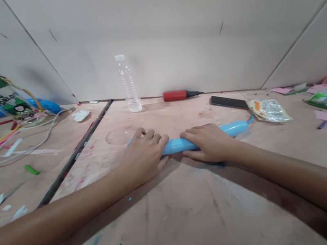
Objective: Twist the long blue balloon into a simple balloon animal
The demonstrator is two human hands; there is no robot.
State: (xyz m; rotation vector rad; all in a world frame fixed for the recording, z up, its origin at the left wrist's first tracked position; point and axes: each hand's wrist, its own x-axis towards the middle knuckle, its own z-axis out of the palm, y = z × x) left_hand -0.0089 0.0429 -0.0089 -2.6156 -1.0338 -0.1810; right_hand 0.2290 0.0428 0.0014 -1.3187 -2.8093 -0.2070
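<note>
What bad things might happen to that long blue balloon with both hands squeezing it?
The blue balloon may pop: the left hand and right hand press it onto the rough wooden table. Its free end points toward the phone and snack packet, so it might knock them if it slips. The upright water bottle behind could tip over.

This looks like a makeshift craft workspace, likely for balloon work, set up at a partitioned booth. Plain pale panels (pixel 167 26) wall off a bare plywood surface (pixel 195 208) smudged with paint and marker stains. A red hand pump (pixel 178 95) lies against the back panel beside a clear water bottle (pixel 128 84). Paper scraps (pixel 7 203) and uninflated balloons (pixel 1 140) litter the left side, near a printed bag (pixel 8 101) and a white cable (pixel 30 145). Opened packets (pixel 269 110), pink paper bits (pixel 324 115) and a phone (pixel 229 102) lie to the right.
</note>
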